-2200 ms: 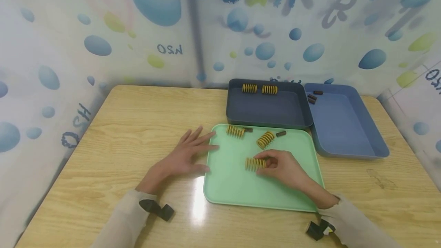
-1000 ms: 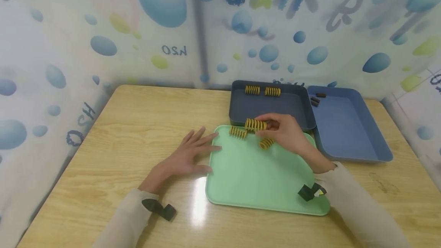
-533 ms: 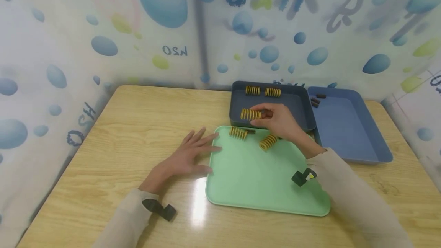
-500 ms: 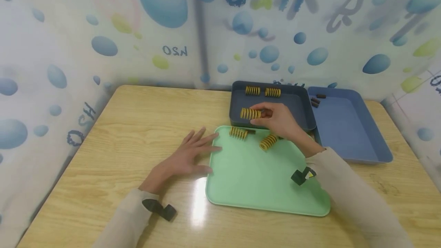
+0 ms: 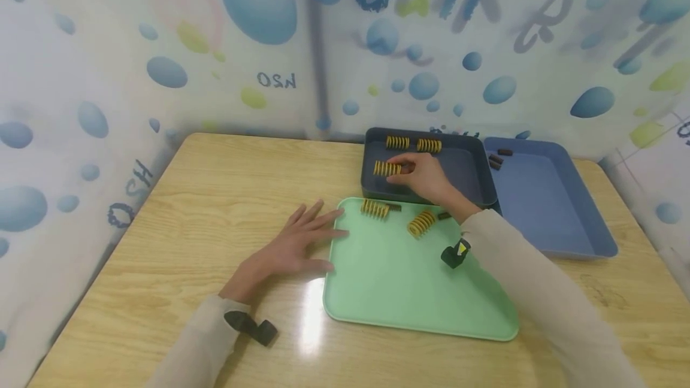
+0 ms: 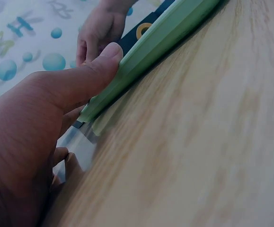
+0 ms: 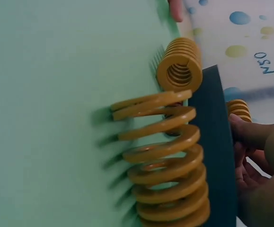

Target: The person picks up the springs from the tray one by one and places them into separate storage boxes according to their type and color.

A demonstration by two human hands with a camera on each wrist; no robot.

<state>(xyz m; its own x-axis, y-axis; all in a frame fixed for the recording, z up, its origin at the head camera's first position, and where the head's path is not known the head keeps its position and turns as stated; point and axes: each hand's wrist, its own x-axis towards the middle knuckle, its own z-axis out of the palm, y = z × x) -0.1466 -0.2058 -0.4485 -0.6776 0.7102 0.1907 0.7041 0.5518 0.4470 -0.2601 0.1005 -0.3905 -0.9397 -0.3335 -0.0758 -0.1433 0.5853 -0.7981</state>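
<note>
My right hand (image 5: 423, 177) pinches a yellow coil spring (image 5: 386, 169) between thumb and fingers, over the left part of the dark blue tray (image 5: 458, 169). In the right wrist view, that hand (image 7: 262, 146) is partly hidden behind the tray's wall. Two more yellow springs (image 5: 398, 142) lie along the tray's back. On the green tray (image 5: 388, 283) are two yellow springs (image 5: 421, 224) and two small dark springs (image 5: 395, 208). My left hand (image 5: 293, 244) rests with spread fingers at the green tray's left edge; its thumb (image 6: 99, 66) lies along the rim.
A lighter blue tray (image 5: 550, 208) stands at the right, with several small dark springs (image 5: 495, 161) in its back left corner. All the trays sit close together on a wooden table (image 5: 162, 244). A patterned wall (image 5: 205, 88) rises behind the table.
My right hand has lifted a yellow spring from the middle of the green tray and carried it back and left, over the dark blue tray. My left hand has stayed in place.
</note>
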